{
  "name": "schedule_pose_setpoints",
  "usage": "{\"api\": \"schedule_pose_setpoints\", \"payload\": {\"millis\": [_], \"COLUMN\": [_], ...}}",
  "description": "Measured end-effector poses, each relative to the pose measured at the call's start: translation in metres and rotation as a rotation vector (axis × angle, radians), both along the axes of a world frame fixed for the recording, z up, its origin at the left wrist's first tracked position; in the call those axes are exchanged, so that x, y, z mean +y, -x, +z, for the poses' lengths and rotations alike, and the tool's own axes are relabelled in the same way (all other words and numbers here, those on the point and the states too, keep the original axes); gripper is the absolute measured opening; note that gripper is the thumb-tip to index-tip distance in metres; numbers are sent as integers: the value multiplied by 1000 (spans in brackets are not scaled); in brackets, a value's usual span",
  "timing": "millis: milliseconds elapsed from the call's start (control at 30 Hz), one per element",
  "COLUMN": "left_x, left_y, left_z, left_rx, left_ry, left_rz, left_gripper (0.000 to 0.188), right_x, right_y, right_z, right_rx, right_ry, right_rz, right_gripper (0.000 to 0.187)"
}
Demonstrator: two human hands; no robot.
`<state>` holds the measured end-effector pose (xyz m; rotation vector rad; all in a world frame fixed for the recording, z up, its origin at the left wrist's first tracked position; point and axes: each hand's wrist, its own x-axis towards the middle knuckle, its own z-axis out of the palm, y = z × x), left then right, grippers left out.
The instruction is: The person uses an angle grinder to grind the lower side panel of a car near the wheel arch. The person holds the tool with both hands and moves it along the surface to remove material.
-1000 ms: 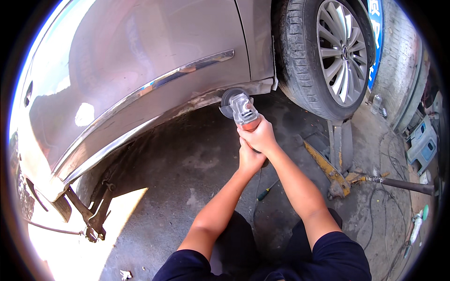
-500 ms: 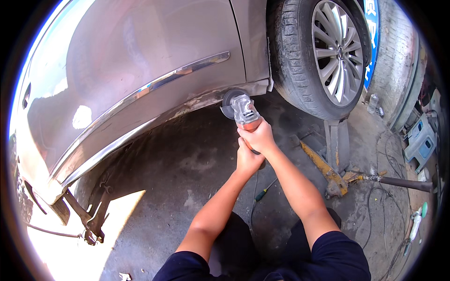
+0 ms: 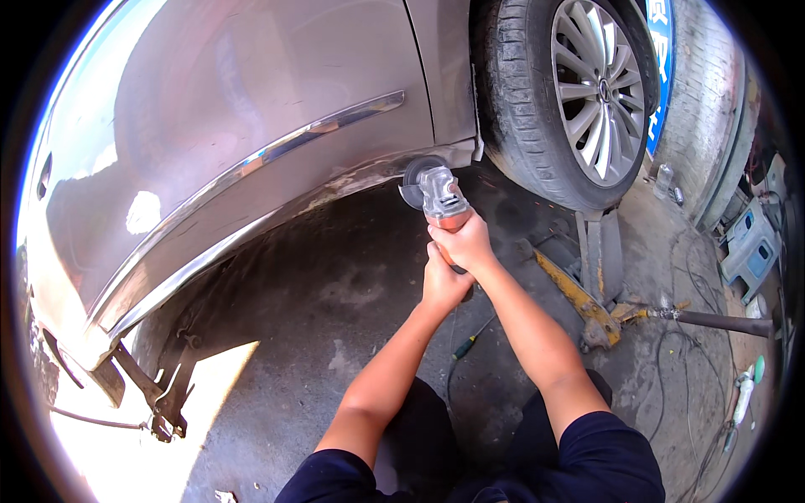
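Both my hands are closed around an angle grinder (image 3: 443, 197) with an orange and grey body. My right hand (image 3: 466, 243) wraps the body just behind its metal head. Below it, my left hand (image 3: 445, 280) grips the rear part, whose end is mostly hidden by my fingers. The dark round disc (image 3: 424, 170), with a guard beside it, sits at the lower sill (image 3: 360, 178) of a grey-brown car, close to the front wheel. Paint on that sill looks scraped and worn. Whether the disc touches the metal is hard to tell.
Right of the grinder is the car's front wheel (image 3: 528, 109), above a metal stand (image 3: 599, 251). A yellow jack (image 3: 579, 298) with a long handle lies beside it. A screwdriver (image 3: 465, 346), cables and a polisher (image 3: 742, 398) are on the floor. Another support (image 3: 168, 402) stands left.
The grinder and both hands stay at the sill, shifted very slightly rightward in view. The car appears a little further left. Small orange specks now show on the floor below the wheel.
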<state>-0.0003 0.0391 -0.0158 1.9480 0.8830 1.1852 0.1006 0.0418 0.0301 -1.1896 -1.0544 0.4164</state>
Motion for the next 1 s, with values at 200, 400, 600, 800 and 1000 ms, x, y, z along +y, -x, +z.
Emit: {"api": "schedule_pose_setpoints", "payload": {"millis": [200,400,600,800,1000], "left_x": [-3,-5,-1,0,3], "left_y": [-4,-3,3,3,4], "left_z": [-3,-1,2,-3,-3], "left_rx": [-43,-63,-92,-42,6], "left_ry": [-15,-4,-25,-24,26], "left_rz": [-16,13,9,6,6], "left_gripper": [73,74,75,76,74], "right_x": [-1,-5,-6,3,1], "right_y": [-4,4,10,4,6], "right_z": [-2,7,14,0,-2], "right_rx": [-33,-48,-4,14,26], "right_ry": [38,35,-26,-23,-11], "right_rz": [-17,4,79,63,15], "right_gripper": [53,50,46,46,46]}}
